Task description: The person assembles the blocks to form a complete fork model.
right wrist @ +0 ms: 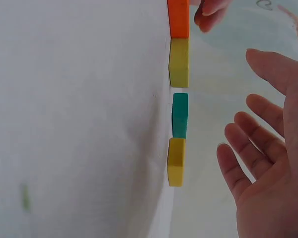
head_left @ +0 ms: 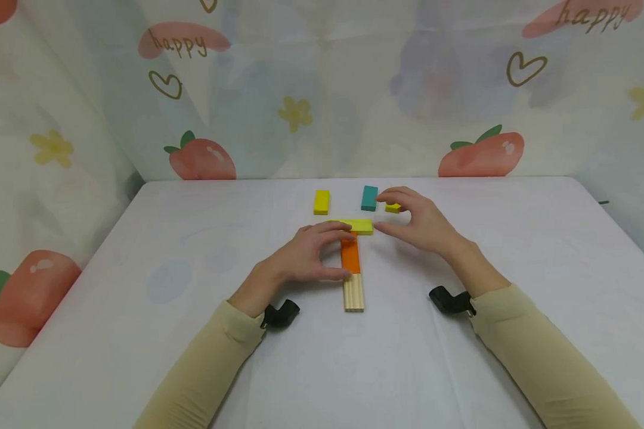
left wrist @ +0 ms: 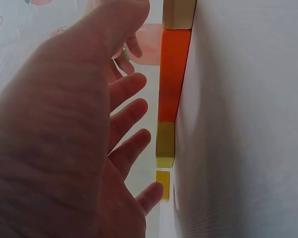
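In the head view, an orange block (head_left: 350,257) lies lengthwise between a plain wooden block (head_left: 354,295), nearer me, and a crosswise yellow-green block (head_left: 362,226), forming a T shape. Over the orange block hovers my left hand (head_left: 300,255), thumb and fingers spread apart; the left wrist view shows nothing gripped. My right hand (head_left: 423,221) is held above the table to the right of the crossbar, fingers parted and holding nothing. A teal block (head_left: 369,198) lies beyond its fingertips. Its fingers partly hide a yellow block (head_left: 392,208).
Another yellow block (head_left: 321,202) lies farther back, left of the teal one. A white cloth covers the table (head_left: 139,357), and a patterned curtain (head_left: 343,89) hangs behind its far edge. Black wrist cameras sit below both hands.
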`<action>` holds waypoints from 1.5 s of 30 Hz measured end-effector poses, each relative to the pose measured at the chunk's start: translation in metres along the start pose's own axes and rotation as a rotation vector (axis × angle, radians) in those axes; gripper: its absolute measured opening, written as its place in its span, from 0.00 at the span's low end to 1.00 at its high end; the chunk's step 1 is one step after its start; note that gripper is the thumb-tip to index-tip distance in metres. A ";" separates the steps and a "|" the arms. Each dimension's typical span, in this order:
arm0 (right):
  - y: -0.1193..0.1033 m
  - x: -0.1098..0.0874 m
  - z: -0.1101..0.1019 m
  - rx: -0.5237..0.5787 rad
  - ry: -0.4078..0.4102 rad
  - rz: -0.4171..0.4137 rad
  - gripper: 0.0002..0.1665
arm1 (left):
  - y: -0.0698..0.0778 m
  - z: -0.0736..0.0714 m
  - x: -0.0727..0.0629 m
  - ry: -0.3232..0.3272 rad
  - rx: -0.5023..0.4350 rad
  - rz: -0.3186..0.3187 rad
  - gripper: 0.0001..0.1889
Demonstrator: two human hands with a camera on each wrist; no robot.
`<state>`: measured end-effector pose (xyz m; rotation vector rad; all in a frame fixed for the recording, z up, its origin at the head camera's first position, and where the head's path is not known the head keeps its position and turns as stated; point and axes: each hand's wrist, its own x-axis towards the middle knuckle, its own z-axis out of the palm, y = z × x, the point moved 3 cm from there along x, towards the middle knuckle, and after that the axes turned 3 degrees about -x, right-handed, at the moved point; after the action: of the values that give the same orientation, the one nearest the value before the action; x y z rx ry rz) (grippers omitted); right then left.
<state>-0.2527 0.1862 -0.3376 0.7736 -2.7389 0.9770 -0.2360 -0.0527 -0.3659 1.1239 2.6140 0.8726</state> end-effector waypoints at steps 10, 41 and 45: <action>0.019 0.012 -0.003 -0.025 -0.008 0.120 0.33 | 0.001 0.001 0.001 -0.017 0.025 -0.022 0.35; 0.042 0.027 -0.005 -0.014 -0.112 0.239 0.38 | 0.000 0.000 -0.001 -0.044 0.045 -0.020 0.38; 0.046 0.029 -0.005 -0.017 -0.122 0.245 0.38 | 0.000 0.000 -0.002 -0.048 0.046 -0.017 0.38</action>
<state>-0.3011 0.2069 -0.3511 0.5194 -2.9979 0.9779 -0.2351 -0.0541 -0.3661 1.1172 2.6141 0.7759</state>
